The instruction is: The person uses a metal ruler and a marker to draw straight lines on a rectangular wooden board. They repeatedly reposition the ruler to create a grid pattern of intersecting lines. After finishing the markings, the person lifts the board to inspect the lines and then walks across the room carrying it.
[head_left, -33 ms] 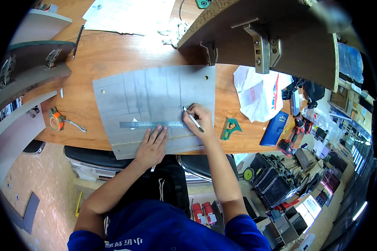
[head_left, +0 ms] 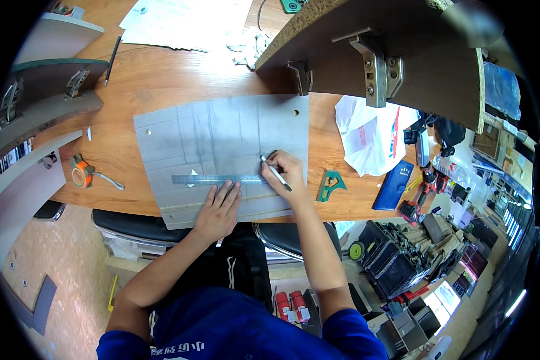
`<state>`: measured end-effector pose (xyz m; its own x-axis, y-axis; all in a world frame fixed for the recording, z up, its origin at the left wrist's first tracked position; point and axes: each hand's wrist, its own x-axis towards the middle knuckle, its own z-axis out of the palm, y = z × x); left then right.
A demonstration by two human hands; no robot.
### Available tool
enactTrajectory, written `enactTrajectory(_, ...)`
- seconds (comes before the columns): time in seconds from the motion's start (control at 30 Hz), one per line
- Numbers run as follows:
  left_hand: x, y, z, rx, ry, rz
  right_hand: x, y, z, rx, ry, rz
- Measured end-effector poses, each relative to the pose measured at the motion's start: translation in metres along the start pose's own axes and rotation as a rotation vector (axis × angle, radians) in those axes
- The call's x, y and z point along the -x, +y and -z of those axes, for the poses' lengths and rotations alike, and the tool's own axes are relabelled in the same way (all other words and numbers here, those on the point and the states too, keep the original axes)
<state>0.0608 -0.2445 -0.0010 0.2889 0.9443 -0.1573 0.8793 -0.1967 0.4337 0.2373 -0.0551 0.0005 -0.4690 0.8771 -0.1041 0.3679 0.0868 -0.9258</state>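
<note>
A grey sheet marked with dark lines lies on the wooden table in front of me. Across its near part rests a metal ruler. My left hand lies flat with fingers stretched out, its fingertips pressing on the ruler's lower edge. At the ruler's right end my right hand is closed around a white pen with a dark end. The pen's upper end points toward a dark vertical line on the sheet. My right hand hides the ruler's right end.
Right of the sheet lie a green square, a white plastic bag and a blue booklet. An orange tape measure sits at the left. A brown board with hinges overhangs the far right. Papers lie at the back.
</note>
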Motion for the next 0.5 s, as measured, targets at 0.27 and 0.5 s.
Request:
enactTrajectory(0.27,0.0,0.0,-0.002,-0.006,-0.008,0.004,-0.003,-0.003,-0.004,-0.006,0.038,0.004)
enactTrajectory(0.5,0.002,-0.001,-0.001,-0.007,-0.008,-0.004,0.003,0.005,-0.005,0.006,0.037,0.026)
